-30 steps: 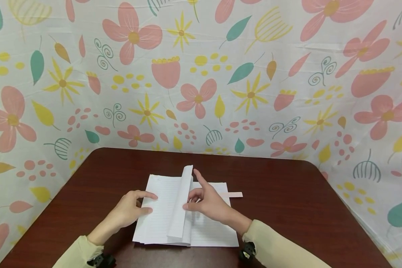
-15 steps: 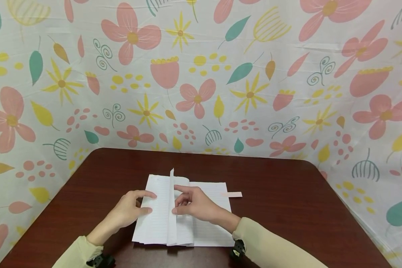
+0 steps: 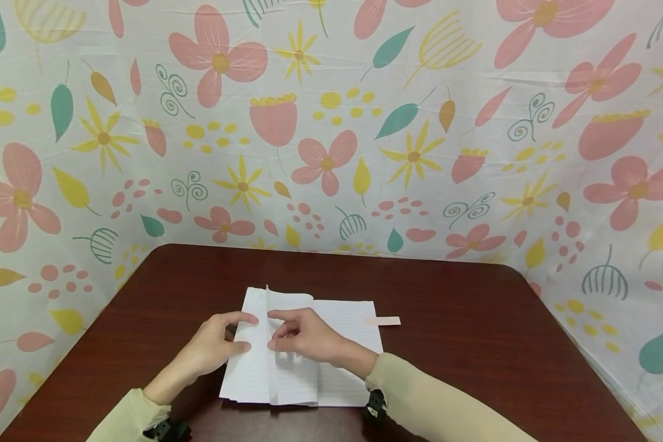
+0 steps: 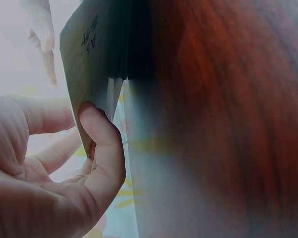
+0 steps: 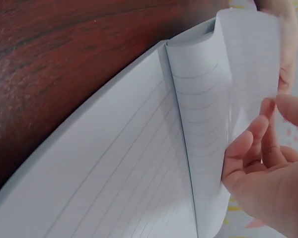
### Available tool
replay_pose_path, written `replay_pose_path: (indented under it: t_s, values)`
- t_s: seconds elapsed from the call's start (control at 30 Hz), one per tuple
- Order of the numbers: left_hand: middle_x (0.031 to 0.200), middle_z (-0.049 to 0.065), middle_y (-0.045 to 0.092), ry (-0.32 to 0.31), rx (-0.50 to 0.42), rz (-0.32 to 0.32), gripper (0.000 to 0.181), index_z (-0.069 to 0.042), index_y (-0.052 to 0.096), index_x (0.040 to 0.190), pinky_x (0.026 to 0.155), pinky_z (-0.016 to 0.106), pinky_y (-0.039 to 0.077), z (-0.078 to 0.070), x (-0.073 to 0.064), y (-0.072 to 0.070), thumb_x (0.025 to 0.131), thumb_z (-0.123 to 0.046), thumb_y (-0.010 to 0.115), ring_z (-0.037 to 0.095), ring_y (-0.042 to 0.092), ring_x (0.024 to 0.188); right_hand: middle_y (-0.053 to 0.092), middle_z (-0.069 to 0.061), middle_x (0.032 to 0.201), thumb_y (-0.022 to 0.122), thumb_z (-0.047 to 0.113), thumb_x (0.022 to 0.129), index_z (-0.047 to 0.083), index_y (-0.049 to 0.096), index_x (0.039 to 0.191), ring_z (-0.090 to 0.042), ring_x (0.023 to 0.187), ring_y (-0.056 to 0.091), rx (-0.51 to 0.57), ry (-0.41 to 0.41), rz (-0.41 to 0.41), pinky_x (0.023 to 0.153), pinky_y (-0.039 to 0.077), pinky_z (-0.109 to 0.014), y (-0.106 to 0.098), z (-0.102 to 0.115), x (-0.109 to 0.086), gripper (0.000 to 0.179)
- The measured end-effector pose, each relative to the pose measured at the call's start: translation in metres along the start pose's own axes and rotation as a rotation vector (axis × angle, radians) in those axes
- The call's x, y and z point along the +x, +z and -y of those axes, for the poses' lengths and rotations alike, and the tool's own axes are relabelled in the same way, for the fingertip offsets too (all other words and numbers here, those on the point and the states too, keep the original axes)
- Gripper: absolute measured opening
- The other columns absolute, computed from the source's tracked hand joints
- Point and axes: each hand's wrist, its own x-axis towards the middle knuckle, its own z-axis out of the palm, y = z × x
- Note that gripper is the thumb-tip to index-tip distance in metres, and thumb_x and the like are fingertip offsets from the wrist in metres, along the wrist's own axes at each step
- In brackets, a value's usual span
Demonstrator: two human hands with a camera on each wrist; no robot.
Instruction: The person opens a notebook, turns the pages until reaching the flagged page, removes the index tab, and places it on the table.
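An open lined notebook [image 3: 345, 383] lies on the table. Its left edge is gripped by my left hand [image 3: 212, 344], with the fingers curled round the cover [image 4: 87, 59], which bears handwriting, in the left wrist view. With thumb and fingers my right hand [image 3: 312, 336] pinches the free edge of a lifted page [image 5: 251, 59], which stands up over the left half of the notebook. In the right wrist view the fingers [image 5: 238, 148] lie against the curved paper behind that page. The right forearm crosses above the right-hand page.
A pale pink paper strip [image 3: 388, 321] sticks out past the notebook's right edge. The dark brown table [image 3: 475, 344] extends around the notebook, and a flower-printed cloth [image 3: 331, 92] hangs behind it. Each wrist carries a black strapped device [image 3: 376, 402].
My right hand has moved left, carrying the pinched page over from near the spine toward the left hand. The left hand has stayed in place on the notebook.
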Motion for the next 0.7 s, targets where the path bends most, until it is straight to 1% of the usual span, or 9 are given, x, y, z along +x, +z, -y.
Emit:
replay_pose_path:
  t_s: [0.13,0.23,0.33,0.43,0.53,0.7]
  values:
    - [0.106,0.009,0.066,-0.025,0.0,-0.007,0.043,-0.01,0.073,0.126,0.062,0.036,0.053,-0.0011,-0.0005,-0.0002,0.087,0.004,0.08,0.021,0.062,0.072,0.076,0.001,0.091,0.076,0.014,0.097,0.001,0.063,0.144,-0.007,0.067,0.056,-0.031,0.021,-0.003,0.056,0.041,-0.023,0.0044,0.0011,0.0006,0.05]
    - [0.11,0.011,0.063,-0.02,0.0,-0.009,0.047,-0.007,0.069,0.131,0.063,0.036,0.053,0.0001,-0.0003,-0.0005,0.086,0.004,0.08,0.021,0.062,0.074,0.077,0.001,0.092,0.073,0.021,0.1,0.003,0.064,0.143,-0.01,0.067,0.058,-0.036,0.042,0.0,0.055,0.041,-0.024,0.0066,0.0015,0.0001,0.047]
    - [0.112,0.013,0.06,-0.014,0.002,-0.017,0.056,-0.007,0.064,0.138,0.063,0.037,0.053,0.0016,0.0001,-0.0009,0.085,0.005,0.08,0.021,0.061,0.076,0.078,0.001,0.094,0.069,0.023,0.102,0.004,0.066,0.14,-0.013,0.069,0.06,-0.027,0.051,0.003,0.056,0.042,-0.024,0.0077,0.0015,-0.0006,0.043]
    - [0.111,0.014,0.058,-0.006,0.005,-0.018,0.063,-0.008,0.06,0.144,0.064,0.038,0.052,0.0018,-0.0002,-0.0014,0.085,0.007,0.08,0.022,0.061,0.076,0.077,0.002,0.096,0.07,0.021,0.101,0.006,0.069,0.136,-0.014,0.071,0.061,-0.025,0.045,0.006,0.057,0.043,-0.024,0.0083,0.0009,-0.0005,0.038]
    - [0.111,0.013,0.061,0.001,0.001,-0.015,0.056,-0.008,0.064,0.14,0.064,0.037,0.053,0.0011,-0.0011,-0.0016,0.087,0.007,0.076,0.021,0.062,0.075,0.077,0.003,0.097,0.07,0.018,0.101,0.006,0.072,0.132,-0.015,0.072,0.063,-0.018,0.036,0.014,0.059,0.045,-0.025,0.0091,0.0006,0.0001,0.034]
    - [0.086,0.008,0.064,-0.019,-0.008,-0.004,0.034,-0.009,0.074,0.126,0.059,0.034,0.05,0.0008,-0.0012,-0.0013,0.095,0.003,0.067,0.021,0.058,0.066,0.077,0.001,0.097,0.069,0.015,0.101,0.005,0.072,0.129,-0.018,0.073,0.064,-0.003,0.026,0.02,0.061,0.047,-0.024,0.0103,0.0017,0.001,0.03]
